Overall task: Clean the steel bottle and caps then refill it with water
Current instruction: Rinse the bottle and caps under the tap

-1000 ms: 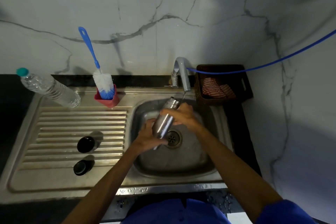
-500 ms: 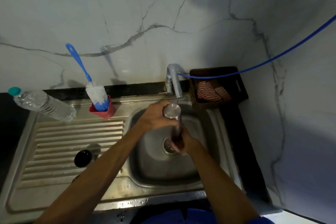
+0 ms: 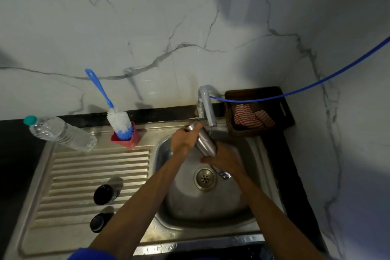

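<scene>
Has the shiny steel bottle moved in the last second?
Yes. The steel bottle has risen from beside the sink drain toward the tap, its top end now close under the spout.

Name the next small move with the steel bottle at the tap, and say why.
Probably reach for the bottle brush. Both hands grip the steel bottle tilted over the sink by the faucet: left hand at its top, right hand at its base. The brush stands untouched in its red holder.
</scene>
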Motion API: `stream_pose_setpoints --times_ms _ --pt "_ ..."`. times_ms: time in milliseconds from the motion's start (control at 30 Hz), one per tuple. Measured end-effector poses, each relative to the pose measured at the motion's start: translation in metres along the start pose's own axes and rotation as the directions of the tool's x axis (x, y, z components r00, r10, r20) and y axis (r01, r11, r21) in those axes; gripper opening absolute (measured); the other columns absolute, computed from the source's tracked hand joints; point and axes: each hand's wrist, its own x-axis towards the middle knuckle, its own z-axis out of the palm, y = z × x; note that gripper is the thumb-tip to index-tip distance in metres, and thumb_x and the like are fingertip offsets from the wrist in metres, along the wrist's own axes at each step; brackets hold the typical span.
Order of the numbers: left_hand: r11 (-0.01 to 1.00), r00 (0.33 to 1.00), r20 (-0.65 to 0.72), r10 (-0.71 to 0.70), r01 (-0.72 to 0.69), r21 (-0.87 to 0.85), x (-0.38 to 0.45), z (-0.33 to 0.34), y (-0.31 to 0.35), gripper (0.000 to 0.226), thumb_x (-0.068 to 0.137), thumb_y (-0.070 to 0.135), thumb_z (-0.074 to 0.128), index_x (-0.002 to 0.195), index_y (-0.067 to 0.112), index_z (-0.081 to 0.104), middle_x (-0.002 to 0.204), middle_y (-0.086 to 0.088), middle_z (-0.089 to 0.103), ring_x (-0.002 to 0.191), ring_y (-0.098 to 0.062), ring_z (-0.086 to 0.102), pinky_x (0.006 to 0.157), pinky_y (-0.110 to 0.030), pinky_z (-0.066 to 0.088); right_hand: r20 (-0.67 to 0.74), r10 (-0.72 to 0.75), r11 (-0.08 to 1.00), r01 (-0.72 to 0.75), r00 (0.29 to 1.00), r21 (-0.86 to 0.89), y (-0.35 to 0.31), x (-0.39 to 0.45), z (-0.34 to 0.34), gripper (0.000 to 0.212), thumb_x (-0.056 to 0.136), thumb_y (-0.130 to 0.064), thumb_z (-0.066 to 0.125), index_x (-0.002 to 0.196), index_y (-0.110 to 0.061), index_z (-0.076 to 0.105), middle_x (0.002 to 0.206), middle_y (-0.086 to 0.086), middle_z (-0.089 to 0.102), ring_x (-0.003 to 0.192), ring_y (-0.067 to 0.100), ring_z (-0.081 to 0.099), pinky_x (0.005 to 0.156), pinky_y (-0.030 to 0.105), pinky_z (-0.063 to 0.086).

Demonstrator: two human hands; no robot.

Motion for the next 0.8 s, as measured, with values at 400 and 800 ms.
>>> stream_pose_setpoints --times_ms 400,800 --pt "0.986 0.981 0.149 0.121 -0.102 -0.129 -0.022 0.042 0.025 0.074 0.057 0.076 0.084 0.110 0.026 0.074 0.109 0.003 0.077 0.100 -0.016 0.072 0.094 -0.035 0.060 -0.079 0.081 0.907 -0.041 0.994 0.419 -0.005 -0.028 0.006 0.028 0.090 -0.025 0.074 0.115 -0.015 0.067 0.098 -0.001 0.073 0.095 0.025 0.071 0.067 0.022 0.052" --pt "0.927 0.952 -0.109 0.284 -0.302 -0.220 -0.027 -0.011 -0.020 0.072 0.066 0.077 0.080 0.120 0.037 0.055 0.107 0.009 0.075 0.095 -0.014 0.073 0.084 -0.041 0.063 -0.030 0.013 0.996 -0.010 0.999 0.093 -0.057 0.019 -0.001 0.034 0.087 -0.027 0.077 0.117 -0.025 0.062 0.101 -0.008 0.063 0.097 0.012 0.063 0.081 0.028 0.051"
